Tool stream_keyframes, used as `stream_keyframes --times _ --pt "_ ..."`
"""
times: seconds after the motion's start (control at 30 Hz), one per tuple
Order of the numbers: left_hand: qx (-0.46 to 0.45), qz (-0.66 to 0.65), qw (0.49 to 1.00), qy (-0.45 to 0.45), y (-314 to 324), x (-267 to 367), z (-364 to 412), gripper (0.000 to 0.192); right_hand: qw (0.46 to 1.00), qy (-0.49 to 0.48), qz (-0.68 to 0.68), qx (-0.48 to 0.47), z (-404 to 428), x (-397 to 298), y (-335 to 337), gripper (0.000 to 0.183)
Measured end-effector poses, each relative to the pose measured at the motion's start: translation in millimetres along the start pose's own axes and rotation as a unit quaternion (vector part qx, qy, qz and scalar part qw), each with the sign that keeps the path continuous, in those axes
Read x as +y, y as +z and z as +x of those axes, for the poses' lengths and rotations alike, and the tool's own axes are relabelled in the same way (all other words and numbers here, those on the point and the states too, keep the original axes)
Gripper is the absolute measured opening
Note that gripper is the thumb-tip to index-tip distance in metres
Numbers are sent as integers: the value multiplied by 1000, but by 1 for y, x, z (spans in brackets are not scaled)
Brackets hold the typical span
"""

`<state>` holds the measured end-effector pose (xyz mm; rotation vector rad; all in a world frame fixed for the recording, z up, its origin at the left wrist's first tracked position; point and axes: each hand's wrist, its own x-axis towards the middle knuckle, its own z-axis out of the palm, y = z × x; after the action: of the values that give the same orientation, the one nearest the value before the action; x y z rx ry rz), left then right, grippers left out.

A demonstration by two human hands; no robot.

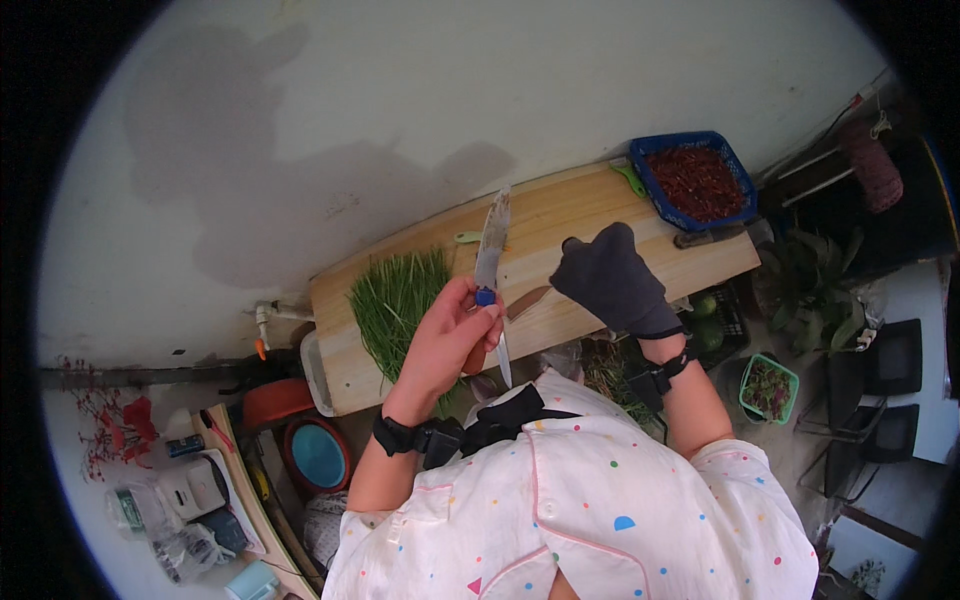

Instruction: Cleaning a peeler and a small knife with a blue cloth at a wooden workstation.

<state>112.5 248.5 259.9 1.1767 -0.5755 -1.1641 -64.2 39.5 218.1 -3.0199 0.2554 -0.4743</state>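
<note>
My bare left hand (459, 330) is closed around the lower end of an upright knife (493, 240), whose stained blade points to the wall; a blue piece sits at the blade's base. Beside these fingers are a brownish blade (529, 301), a wooden handle (475, 358) and a narrow shiny blade (505, 364); how they join is hidden. To the right, over the wooden table (585, 195), my right hand (615, 281) in a dark grey glove is curled into a fist, with no object showing in it. Long green leaves like chives (394, 307) lie left of my left hand.
A blue basket (652, 187) of dried red chillies stands at the table's right end, near a green-handled peeler (628, 178) and a dark-handled knife (694, 238). Another light-green handle (468, 237) lies behind the knife. A green basket (790, 382) holds leaves on the right.
</note>
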Motion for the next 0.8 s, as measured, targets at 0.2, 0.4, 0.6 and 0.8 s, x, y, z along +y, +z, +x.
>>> stream_keyframes --times 0.2,0.4,0.6,0.8 --pt "-10 -66 997 -27 2 0 2 44 983 2 156 99 27 -29 -23 22" --pt "-30 -132 989 -62 13 5 4 32 988 -19 98 119 23 -35 41 21" --pt "-38 -108 992 -59 16 -11 8 31 984 -5 170 52 43 -66 7 24" --pt "-20 -113 992 -50 21 -10 7 26 958 58 281 -21 53 -65 -8 38"
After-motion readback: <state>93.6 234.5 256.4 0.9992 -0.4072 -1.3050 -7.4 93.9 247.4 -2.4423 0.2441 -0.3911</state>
